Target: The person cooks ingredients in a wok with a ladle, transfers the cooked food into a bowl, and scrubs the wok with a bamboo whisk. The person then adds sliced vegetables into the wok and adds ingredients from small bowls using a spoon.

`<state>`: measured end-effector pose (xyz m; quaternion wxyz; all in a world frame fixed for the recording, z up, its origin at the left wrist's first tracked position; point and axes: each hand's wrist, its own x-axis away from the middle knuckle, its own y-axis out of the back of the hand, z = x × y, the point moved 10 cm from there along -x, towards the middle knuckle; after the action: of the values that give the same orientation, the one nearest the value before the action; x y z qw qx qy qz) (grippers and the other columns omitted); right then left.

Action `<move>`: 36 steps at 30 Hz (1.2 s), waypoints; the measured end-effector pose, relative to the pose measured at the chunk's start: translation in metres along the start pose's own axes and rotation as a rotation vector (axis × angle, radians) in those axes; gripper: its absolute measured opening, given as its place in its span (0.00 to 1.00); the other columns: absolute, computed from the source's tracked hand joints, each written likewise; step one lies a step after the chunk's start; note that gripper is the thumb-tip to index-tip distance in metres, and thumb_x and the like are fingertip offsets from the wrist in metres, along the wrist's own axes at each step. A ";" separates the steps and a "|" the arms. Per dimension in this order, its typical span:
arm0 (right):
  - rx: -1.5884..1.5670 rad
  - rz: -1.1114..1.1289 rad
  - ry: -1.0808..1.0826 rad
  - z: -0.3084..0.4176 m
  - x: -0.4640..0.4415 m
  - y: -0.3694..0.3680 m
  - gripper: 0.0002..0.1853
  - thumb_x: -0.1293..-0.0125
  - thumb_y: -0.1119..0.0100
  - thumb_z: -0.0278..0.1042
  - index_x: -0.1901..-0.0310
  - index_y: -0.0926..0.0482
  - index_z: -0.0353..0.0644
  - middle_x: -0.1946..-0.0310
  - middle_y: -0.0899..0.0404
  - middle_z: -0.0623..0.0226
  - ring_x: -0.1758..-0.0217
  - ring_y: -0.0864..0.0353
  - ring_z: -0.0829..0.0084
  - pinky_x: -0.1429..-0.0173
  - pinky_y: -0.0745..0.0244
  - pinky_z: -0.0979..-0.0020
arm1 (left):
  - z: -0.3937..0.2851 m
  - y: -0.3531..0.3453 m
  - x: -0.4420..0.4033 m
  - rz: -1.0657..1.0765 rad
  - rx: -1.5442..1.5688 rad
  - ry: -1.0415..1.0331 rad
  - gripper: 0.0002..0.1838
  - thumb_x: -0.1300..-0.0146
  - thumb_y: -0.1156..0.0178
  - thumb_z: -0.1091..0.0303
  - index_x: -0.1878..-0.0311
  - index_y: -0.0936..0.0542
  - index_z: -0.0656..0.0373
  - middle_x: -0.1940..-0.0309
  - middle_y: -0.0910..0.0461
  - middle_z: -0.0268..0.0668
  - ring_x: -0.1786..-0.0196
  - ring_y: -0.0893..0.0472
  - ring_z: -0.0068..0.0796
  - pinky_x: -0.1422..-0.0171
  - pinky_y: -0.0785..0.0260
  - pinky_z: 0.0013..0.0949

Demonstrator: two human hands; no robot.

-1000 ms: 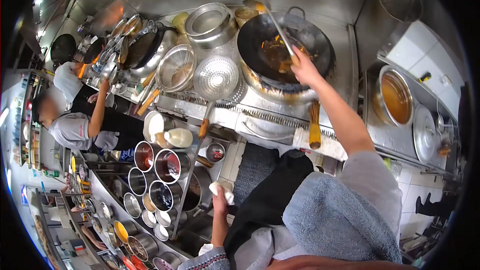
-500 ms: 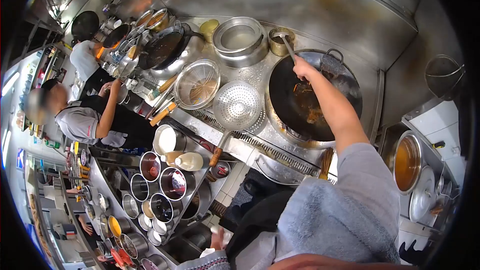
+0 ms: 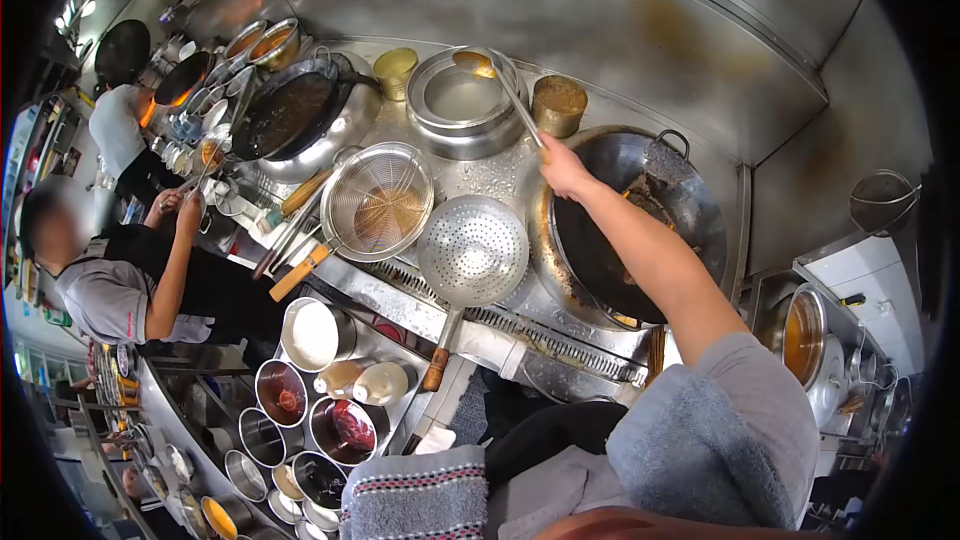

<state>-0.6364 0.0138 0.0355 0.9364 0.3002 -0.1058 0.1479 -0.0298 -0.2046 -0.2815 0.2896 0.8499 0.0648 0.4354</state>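
My right hand (image 3: 568, 168) is closed around the handle of a ladle (image 3: 518, 105). Its yellowish bowl hangs over the water in a round steel pot (image 3: 465, 135). Below my forearm sits a large black wok (image 3: 585, 230) with dark food in it, partly covered by the arm. Just behind my hand stands a brass-coloured can (image 3: 560, 105) with brown contents. A perforated skimmer (image 3: 473, 250) and a wire-mesh strainer (image 3: 380, 202) lie to the left of the wok. My left hand does not show; a grey towel (image 3: 420, 490) covers the area low in front of me.
At left, a co-worker (image 3: 130, 280) holds a utensil, and another person (image 3: 120, 130) stands farther back. A second wok (image 3: 290, 115) rests on the range. Steel containers of sauces (image 3: 285, 395) and two bottles (image 3: 382, 383) stand lower left. A pot of orange liquid (image 3: 803, 335) is at right.
My right hand has moved left from above the wok. The ladle's bowl has come out of the brass-coloured can and over the steel pot. My left hand has gone out of sight.
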 end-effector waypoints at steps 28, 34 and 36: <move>-1.647 0.019 -0.061 -0.043 0.271 0.137 0.36 0.36 0.47 0.18 0.29 0.48 0.51 0.66 0.31 0.63 0.75 0.33 0.81 0.75 0.38 0.80 | -0.314 0.019 -0.042 0.082 -0.278 -0.821 0.39 0.52 0.30 0.65 0.38 0.37 0.68 0.53 0.29 0.59 0.48 0.28 0.62 0.43 0.34 0.54; -1.421 -0.171 -0.244 -0.122 0.386 0.175 0.46 0.39 0.45 0.18 0.24 0.58 0.52 0.68 0.27 0.60 0.76 0.32 0.79 0.77 0.38 0.79 | -0.358 0.063 0.014 -0.169 -0.287 -0.885 0.43 0.48 0.30 0.62 0.32 0.39 0.64 0.45 0.29 0.58 0.43 0.28 0.60 0.37 0.33 0.51; -1.350 -0.179 -0.354 -0.150 0.422 0.173 0.46 0.39 0.45 0.18 0.24 0.57 0.52 0.68 0.28 0.62 0.77 0.32 0.79 0.79 0.39 0.79 | -0.397 0.084 0.066 -0.293 -0.186 -1.020 0.39 0.46 0.31 0.64 0.33 0.37 0.63 0.46 0.28 0.57 0.43 0.27 0.58 0.37 0.33 0.49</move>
<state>-0.2843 0.3270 0.1287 0.8954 -0.3193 -0.3002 -0.0786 -0.3099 -0.0773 -0.0093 0.4160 0.9064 -0.0049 -0.0736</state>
